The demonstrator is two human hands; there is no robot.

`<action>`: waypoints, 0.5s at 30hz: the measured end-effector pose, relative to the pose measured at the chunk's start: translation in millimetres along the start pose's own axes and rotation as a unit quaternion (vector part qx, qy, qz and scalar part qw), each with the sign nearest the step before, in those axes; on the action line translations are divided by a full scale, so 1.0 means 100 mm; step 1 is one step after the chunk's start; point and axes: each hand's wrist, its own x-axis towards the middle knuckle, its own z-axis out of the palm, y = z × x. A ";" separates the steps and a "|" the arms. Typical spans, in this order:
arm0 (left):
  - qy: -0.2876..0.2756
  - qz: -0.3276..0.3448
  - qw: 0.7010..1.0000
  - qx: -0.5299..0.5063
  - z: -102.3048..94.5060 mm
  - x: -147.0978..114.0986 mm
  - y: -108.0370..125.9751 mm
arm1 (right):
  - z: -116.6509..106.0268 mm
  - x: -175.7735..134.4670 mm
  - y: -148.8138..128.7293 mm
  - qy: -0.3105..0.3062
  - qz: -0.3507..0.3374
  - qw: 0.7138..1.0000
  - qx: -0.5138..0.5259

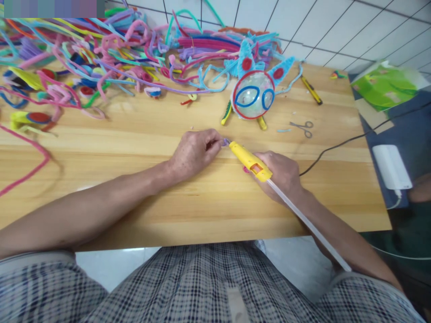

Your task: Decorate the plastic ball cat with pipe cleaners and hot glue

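My right hand (281, 172) is wrapped round a yellow hot glue gun (247, 158), with a long clear glue stick (310, 224) sticking out of its back end. Between the fingertips of my left hand (195, 152) is a small purple piece of pipe cleaner (225, 142), and the gun's nozzle is at it; whether they touch I cannot tell. Beyond my hands sits a round clear ornament (254, 102) with a red rim, blue loops and light-blue fuzzy ears. A bit of pink (246, 169) shows beside my right hand, mostly hidden.
Heaps of coloured pipe cleaners (134, 54) cover the back left of the wooden table (151, 224). Small scissors (305, 129) and a yellow utility knife (312, 90) lie at the right. A black cord (332, 146) runs off the right edge past a white power box (391, 167).
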 end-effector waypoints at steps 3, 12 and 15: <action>-0.006 -0.038 0.999 -0.035 -0.02 0.02 0.02 | -0.03 0.00 -0.03 -0.012 0.024 1.000 -0.005; -0.004 -0.134 0.977 -0.167 -0.01 0.06 0.05 | -0.07 0.03 -0.11 -0.037 0.046 0.997 -0.053; -0.012 -0.135 0.977 -0.167 0.00 0.06 0.07 | -0.03 0.02 -0.10 -0.036 0.025 0.997 -0.063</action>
